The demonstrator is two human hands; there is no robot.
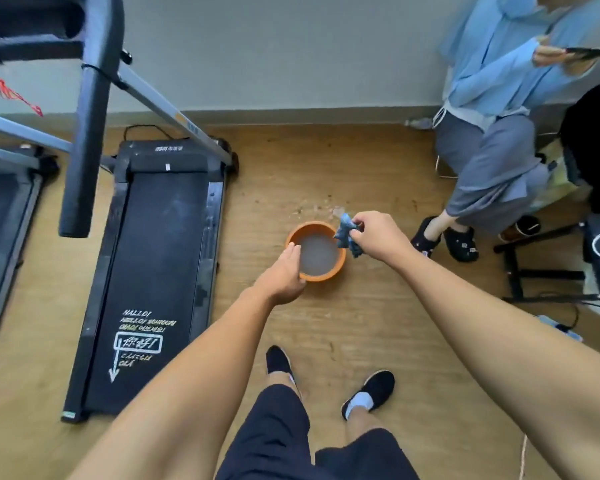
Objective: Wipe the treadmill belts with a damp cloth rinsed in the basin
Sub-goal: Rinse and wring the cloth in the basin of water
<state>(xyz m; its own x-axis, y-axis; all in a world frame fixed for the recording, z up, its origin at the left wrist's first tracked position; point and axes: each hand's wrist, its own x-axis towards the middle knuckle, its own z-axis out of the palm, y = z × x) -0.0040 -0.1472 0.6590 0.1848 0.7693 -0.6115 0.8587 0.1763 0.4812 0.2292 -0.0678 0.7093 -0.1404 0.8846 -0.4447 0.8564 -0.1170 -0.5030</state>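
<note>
Right hand (378, 233) pinches the crumpled blue cloth (347, 235), grip closed, at the round orange plastic basin's (312, 225) two o'clock rim, probably so drips fall in. Left hand (284, 270) steadies the eight o'clock rim; whether its grip is closed I cannot tell. The black treadmill belt (160, 254) waits at nine o'clock.

This is looking like a plain indoor exercise room: a black treadmill (153, 271) and a second treadmill (4, 230) are standing side by side on a wood-look floor (361, 323), their front ends facing a bare grey wall (291, 57). A seated person (492, 133) in blue is sitting by that wall, and a power strip (558, 327) is lying on the floor nearby.
</note>
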